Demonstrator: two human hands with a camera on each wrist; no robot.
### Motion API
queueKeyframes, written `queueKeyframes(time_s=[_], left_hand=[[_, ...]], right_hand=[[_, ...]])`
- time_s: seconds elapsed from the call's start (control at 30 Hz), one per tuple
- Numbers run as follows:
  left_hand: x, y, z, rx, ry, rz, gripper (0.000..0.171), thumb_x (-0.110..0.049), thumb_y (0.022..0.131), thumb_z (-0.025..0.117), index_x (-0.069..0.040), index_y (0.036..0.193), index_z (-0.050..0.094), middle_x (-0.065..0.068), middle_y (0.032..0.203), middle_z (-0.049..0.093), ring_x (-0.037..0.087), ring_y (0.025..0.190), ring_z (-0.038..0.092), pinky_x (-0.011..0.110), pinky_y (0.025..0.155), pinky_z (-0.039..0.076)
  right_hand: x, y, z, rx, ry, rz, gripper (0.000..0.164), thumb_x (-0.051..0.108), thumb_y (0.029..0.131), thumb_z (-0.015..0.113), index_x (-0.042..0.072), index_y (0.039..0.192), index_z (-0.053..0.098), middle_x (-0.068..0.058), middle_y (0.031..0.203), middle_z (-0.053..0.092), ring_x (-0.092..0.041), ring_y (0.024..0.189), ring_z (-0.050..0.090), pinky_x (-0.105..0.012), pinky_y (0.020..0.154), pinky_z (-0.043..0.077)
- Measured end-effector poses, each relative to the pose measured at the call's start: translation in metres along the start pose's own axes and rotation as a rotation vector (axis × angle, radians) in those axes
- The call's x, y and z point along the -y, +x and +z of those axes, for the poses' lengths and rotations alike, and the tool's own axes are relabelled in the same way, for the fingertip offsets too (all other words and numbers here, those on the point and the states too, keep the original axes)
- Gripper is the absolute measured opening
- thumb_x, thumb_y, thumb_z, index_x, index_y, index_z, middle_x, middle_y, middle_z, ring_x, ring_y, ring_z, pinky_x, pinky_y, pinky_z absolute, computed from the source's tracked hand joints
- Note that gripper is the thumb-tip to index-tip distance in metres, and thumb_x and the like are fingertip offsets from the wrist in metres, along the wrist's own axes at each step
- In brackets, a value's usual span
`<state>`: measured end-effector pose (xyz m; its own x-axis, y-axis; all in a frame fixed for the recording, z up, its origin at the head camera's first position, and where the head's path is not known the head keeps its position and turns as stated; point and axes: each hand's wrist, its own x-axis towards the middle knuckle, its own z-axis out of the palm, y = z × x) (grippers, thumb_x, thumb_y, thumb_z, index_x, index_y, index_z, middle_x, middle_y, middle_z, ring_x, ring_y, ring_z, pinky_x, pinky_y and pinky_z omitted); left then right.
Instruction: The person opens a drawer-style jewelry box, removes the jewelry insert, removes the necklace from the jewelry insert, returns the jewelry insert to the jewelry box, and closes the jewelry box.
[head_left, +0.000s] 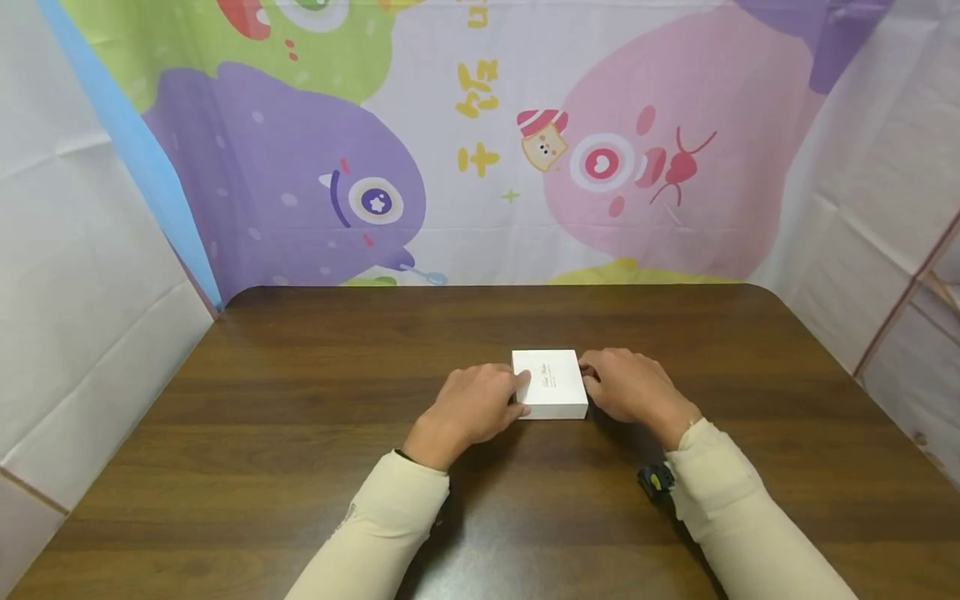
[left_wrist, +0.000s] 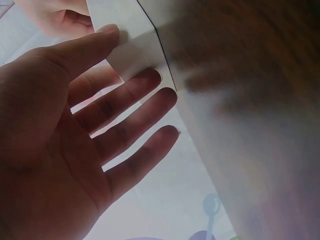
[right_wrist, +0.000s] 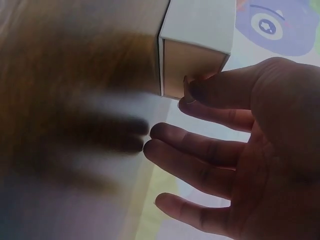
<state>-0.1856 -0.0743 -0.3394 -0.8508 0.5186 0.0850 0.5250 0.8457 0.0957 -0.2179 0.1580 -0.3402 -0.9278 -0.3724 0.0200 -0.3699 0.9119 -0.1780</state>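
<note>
A small white box (head_left: 551, 385) with gold lettering on its top lies on the brown table. My left hand (head_left: 480, 402) holds its left end, with one finger on the lid and the thumb at the near side. In the left wrist view, the other fingers of that hand lie spread along the box's end face (left_wrist: 135, 55), close to the tabletop. At the opposite end is my right hand (head_left: 628, 385), thumb and forefinger at the side of the box. The right wrist view shows its other fingers loosely extended below the box's side (right_wrist: 192, 65), holding nothing.
The dark wood table (head_left: 337, 350) extends around the box on all sides. Behind its far edge hangs a cloth with cartoon figures (head_left: 480, 208). Pale sheets (head_left: 97, 250) enclose the left and right sides. A small dark device (head_left: 656, 481) sits at the right wrist.
</note>
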Motion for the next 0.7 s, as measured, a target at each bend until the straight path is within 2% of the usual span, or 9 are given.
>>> queueKeyframes(time_s=[0.17,0.33,0.7], left_hand=[[-0.0003,0.0005,-0.0010,0.003,0.000,-0.006,0.045,-0.037,0.095,0.070,-0.019,0.136,0.064,0.000,0.112,0.070,0.021,0.097,0.067,0.042,0.071,0.053],[-0.0011,0.0008,-0.0014,0.005,0.003,-0.002,0.046,-0.037,0.095,0.069,-0.019,0.137,0.063,0.000,0.115,0.070,0.021,0.098,0.067,0.043,0.072,0.054],[0.0002,0.0001,-0.0006,0.002,-0.010,-0.009,0.046,-0.037,0.095,0.070,-0.018,0.137,0.064,0.001,0.113,0.070,0.021,0.097,0.067,0.042,0.071,0.054]], right_hand=[[-0.0011,0.0016,-0.0009,-0.013,-0.009,-0.028,0.016,0.017,0.097,0.060,0.012,0.108,0.070,-0.007,0.098,0.069,-0.025,0.084,0.063,-0.046,0.065,0.049],[-0.0010,0.0008,-0.0003,-0.017,-0.009,-0.031,0.014,0.017,0.097,0.062,0.013,0.105,0.072,-0.006,0.097,0.069,-0.024,0.081,0.062,-0.045,0.064,0.048],[-0.0009,0.0021,0.0015,-0.017,-0.006,-0.042,0.010,0.023,0.095,0.068,0.018,0.099,0.076,-0.003,0.099,0.071,-0.024,0.086,0.066,-0.045,0.064,0.050]])
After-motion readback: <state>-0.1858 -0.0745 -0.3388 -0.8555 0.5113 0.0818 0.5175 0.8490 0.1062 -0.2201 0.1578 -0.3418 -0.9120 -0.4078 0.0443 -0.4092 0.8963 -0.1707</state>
